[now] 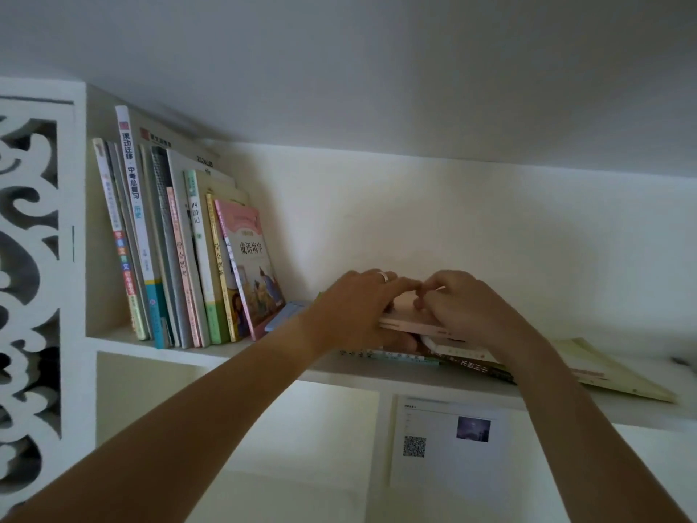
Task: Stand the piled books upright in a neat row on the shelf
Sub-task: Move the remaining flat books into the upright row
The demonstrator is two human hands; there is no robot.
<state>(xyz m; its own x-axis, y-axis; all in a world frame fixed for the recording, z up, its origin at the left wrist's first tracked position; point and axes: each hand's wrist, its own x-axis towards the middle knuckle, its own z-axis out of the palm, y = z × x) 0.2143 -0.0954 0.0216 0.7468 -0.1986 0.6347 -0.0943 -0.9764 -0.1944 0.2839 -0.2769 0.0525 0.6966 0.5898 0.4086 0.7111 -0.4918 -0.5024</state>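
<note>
While a white shelf (234, 358) spans the wall, a row of books (177, 258) stands at its left end, leaning slightly left, the outermost a pink-covered volume (251, 266). To the right, a low pile of books (464, 362) lies flat on the shelf, a pale green one (611, 375) jutting out beyond it. The left hand (354, 307) grips the left end of the top pink book (405, 320), thumb underneath, fingers laid over it; the right hand (464, 307) curls its fingers onto the same book. A sheet with a QR code (449, 443) hangs below.
</note>
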